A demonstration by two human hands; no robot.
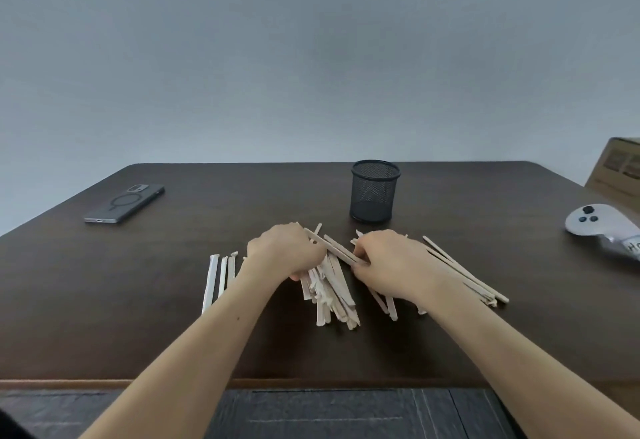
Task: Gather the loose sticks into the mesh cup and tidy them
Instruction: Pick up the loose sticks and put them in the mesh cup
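Pale wooden sticks (330, 294) lie in a loose heap on the dark brown table (104, 317), on the near side of the black mesh cup (374, 192), and that heap is where both hands are busy. Nearest of all, the sticks' lower ends fan out unevenly toward the table's front edge. Just above them the left hand (282, 253) curls down over the pile's left part, fingers closed around a bunch of sticks. The right hand (388, 262) sits beside it, its fingertips pinched on one stick (337, 248) that slants up and left across the gap between the hands. To the right of that hand a second spread of long sticks (464, 272) rests untouched, and a few paper-wrapped sticks (216, 282) lie to the left of the left wrist.

Beyond the hands the mesh cup stands upright, with no stick visible through its mesh. By my reading the task is at its start: gathering is under way, nothing has been loaded, and all the tidying remains. Far left of the cup lies a phone (126, 204); far right, a white controller (599, 223).
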